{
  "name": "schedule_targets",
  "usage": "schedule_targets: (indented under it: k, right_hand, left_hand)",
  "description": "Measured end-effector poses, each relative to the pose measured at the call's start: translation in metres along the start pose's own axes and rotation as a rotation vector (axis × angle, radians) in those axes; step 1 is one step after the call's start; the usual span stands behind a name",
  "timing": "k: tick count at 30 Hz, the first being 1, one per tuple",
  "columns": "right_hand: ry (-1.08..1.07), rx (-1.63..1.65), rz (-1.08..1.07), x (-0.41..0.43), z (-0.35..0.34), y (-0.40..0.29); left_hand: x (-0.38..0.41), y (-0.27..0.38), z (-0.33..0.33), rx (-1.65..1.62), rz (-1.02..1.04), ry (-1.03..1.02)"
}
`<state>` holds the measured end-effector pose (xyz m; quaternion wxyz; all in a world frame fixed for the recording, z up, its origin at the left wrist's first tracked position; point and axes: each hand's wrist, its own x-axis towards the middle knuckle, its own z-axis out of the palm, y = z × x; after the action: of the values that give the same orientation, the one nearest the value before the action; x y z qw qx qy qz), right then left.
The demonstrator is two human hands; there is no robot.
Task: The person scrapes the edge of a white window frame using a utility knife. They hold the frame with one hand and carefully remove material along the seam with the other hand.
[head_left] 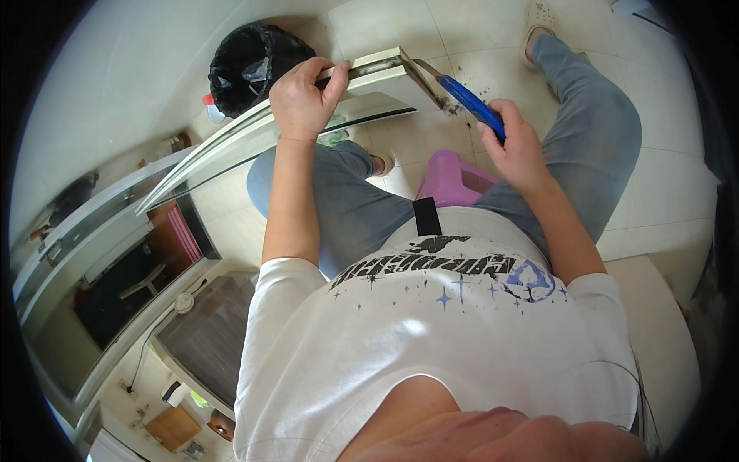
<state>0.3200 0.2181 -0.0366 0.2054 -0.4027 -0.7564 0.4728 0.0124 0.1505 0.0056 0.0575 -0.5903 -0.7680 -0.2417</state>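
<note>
My left hand (305,97) grips the edge of a white-framed glass panel (378,81), thumb on the near side and fingers over the top. The panel is tilted, its long side running down to the left. Dark grime lines the groove along its edge. In my right hand (514,147) is a blue-handled knife (470,104), probably a utility knife, pointing up and to the left. The blade's tip is at the panel's near right corner; whether it touches cannot be made out. Dark crumbs of dirt (453,108) lie on the floor tiles just below that corner.
A bin with a black bag liner (254,69) stands behind the panel. Beneath me is a purple plastic seat (444,179). A long metal-framed glass structure (109,231) runs along the left. Beside it sits a grey-topped unit (202,329) with a cord.
</note>
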Motion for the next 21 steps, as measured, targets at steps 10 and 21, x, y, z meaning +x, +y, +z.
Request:
schedule_targets:
  k: [10,21]
  right_hand:
    - [0.045,-0.15,-0.204,0.015,0.019,0.017]
    - [-0.252,-0.425,0.233,0.031,0.032,0.062]
  left_hand:
    - [0.009,-0.006,0.008,0.033,-0.03,0.002]
    - [0.016,-0.009,0.011,0.024,-0.058,0.03]
